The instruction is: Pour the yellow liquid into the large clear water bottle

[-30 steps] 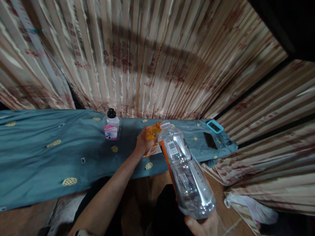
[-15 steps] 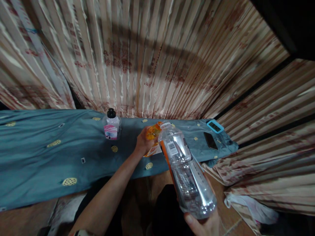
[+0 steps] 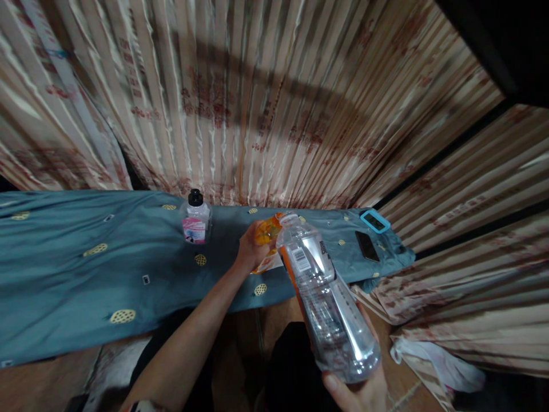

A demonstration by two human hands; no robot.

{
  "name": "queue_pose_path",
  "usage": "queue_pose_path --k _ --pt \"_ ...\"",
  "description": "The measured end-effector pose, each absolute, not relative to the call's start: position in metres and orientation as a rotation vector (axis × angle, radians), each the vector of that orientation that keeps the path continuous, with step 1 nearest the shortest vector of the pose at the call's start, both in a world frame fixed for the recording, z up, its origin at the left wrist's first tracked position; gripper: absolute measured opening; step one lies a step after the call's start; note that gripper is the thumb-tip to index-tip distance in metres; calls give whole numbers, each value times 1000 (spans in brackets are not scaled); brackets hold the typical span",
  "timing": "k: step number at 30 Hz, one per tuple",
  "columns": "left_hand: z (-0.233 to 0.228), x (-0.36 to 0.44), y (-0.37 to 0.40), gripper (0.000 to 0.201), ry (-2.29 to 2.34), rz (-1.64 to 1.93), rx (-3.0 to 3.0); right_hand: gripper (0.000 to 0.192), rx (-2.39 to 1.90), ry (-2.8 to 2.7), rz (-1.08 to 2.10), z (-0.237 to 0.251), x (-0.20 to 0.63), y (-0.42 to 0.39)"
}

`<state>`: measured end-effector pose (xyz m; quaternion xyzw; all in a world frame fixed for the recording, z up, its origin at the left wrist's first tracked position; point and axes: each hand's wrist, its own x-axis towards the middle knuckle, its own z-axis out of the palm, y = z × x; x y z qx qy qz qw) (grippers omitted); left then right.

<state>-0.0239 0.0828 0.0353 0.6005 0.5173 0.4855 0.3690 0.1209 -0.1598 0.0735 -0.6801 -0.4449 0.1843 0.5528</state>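
The right hand [image 3: 358, 389] gripped the big clear bottle [image 3: 326, 303] by its bottom, tipping its mouth toward the orange bottle [image 3: 266, 240] that the left hand [image 3: 249, 249] clutched steady above the counter [image 3: 86, 269].

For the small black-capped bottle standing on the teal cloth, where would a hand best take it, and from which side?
Probably around the body of the small bottle, just below its black cap, approached from the front. It stands upright with bare teal cloth before it, while the striped curtain hangs close behind.
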Motion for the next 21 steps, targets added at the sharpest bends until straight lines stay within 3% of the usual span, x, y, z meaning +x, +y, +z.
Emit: queue_pose_path --k 8,21 --pt "38 -24 83 39 1360 1218 1568 130 -1630 -1073 387 77 120 -158" --pt "43 -26 80 37 1341 1214 1522 120 -1611 -1094 389 72 127 -161"
